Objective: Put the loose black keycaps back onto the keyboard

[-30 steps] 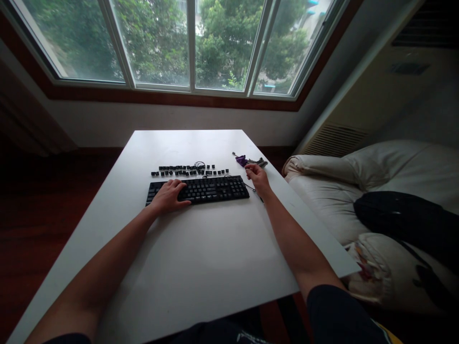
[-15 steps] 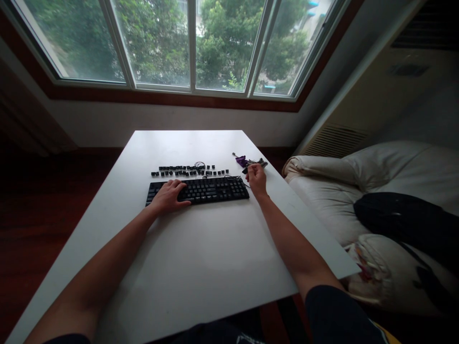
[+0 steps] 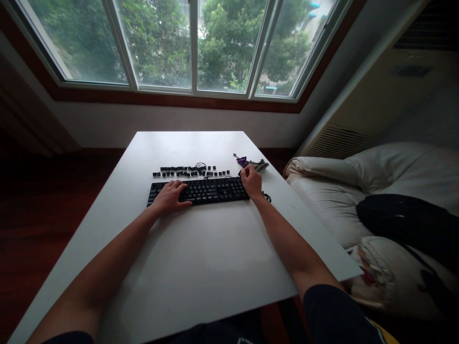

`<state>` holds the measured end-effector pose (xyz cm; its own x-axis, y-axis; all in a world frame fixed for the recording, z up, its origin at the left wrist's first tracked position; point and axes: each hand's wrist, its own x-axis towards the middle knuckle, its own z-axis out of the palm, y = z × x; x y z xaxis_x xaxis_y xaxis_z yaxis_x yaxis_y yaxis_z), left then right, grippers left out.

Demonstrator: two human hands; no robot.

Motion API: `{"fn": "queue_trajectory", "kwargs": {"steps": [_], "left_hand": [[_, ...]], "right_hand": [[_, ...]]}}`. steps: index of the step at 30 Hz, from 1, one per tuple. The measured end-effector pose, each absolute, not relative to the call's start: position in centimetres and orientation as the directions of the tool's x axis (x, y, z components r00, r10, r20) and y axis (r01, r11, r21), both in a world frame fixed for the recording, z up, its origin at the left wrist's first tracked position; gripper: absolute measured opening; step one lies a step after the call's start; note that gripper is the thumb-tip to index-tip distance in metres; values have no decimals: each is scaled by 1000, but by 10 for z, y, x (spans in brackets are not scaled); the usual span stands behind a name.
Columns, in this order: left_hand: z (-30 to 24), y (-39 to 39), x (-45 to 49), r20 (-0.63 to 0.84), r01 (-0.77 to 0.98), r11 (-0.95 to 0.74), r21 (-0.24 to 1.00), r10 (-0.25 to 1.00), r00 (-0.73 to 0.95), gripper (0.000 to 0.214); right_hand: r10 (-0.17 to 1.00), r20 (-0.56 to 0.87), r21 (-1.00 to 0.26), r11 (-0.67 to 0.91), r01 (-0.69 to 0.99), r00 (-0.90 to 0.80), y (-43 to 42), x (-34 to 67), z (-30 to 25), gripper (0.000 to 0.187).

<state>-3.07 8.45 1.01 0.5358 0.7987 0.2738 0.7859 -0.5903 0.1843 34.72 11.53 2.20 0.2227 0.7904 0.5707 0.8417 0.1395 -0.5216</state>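
A black keyboard (image 3: 211, 190) lies across the white table, with rows of keys on it. My left hand (image 3: 171, 197) rests over its left part, fingers stretched out on the keys and thumb apart along the front edge. At the keyboard's upper right corner is my right hand (image 3: 252, 181), its fingers pinched together. A small dark bit shows at the fingertips, too small to name. Behind the keyboard, loose black keycaps (image 3: 190, 173) stand in two rows. Just beyond my right hand lie a purple cloth (image 3: 242, 162) and a greyish crumpled cloth (image 3: 263, 166).
The white table (image 3: 201, 258) narrows towards a window (image 3: 193, 48). A dark coiled cable (image 3: 267, 196) lies right of the keyboard. To the right stands a pale sofa (image 3: 322, 191) with a black bag (image 3: 405, 220) on it.
My right hand has moved slightly left and down, from beside the cloths onto the keyboard's right corner. The coiled cable now shows. My left hand stays in place on the keys.
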Motion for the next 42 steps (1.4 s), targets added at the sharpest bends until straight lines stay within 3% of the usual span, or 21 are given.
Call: {"fn": "queue_trajectory", "kwargs": {"steps": [4,10,14,19,27,35,42], "left_hand": [[11,85,-32,279,784,-594,181,795,539,69],[12,84,-32,279,782,-597,177,793,542,69],[12,82,-31,278,785,-590,189,799,533,69],[14,82,-31,268,790,-587,175,801,536,70],[13,81,-31,270,786,-586,196,803,532,69],[14,82,-30,263,787,-582,204,807,529,69],[13,83,-31,266,785,-587,196,803,534,69]], "right_hand": [[801,584,-437,175,882,130,125,347,26,17],[849,521,-453,191,871,84,136,346,29,38],[896,442,-412,166,896,37,138,348,29,26],[857,505,-450,160,878,103,137,352,25,33],[910,411,-486,163,859,60,141,352,20,24],[902,427,-381,115,917,65,138,345,25,21],[909,415,-445,230,866,-28,132,355,22,22]]}}
